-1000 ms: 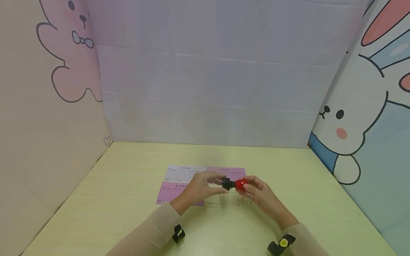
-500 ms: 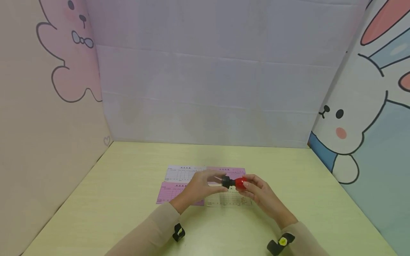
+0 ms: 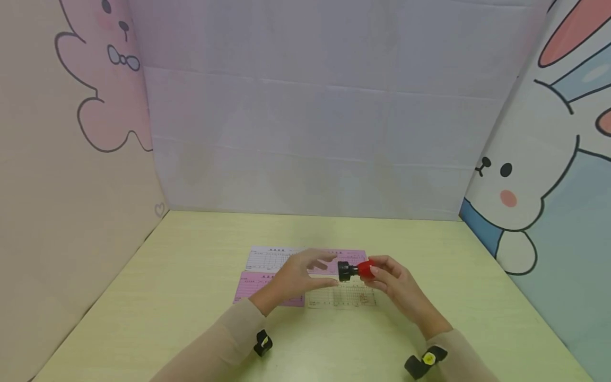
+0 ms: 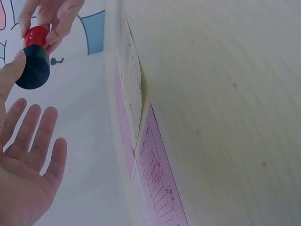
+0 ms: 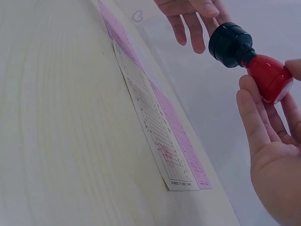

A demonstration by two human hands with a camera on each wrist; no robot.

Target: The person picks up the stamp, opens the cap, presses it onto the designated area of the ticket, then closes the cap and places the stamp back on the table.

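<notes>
My right hand (image 3: 398, 284) pinches the red handle of a stamp (image 5: 270, 77) between thumb and fingers. The stamp lies sideways in the air over the paper forms, its wide black end (image 3: 343, 271) pointing left. Just left of that end is my left hand (image 3: 296, 278), thumb and fingers spread apart and holding nothing. In the left wrist view its thumb overlaps the edge of the black end. Below the hands lie a white form (image 3: 264, 258), a pink form (image 3: 253, 286), a second pink form (image 3: 355, 255) and a pale yellow form (image 3: 334, 298). Red marks show on the pale yellow form.
The forms lie edge to edge on a light wooden table (image 3: 191, 329). A pale cloth wall (image 3: 305, 132) stands behind the table, with cartoon-printed walls at left and right. Each wrist wears a black strap (image 3: 426, 362).
My right hand has drawn the stamp slightly to the right, away from my left hand. The left hand, earlier around the black end, has come off it and shifted slightly left.
</notes>
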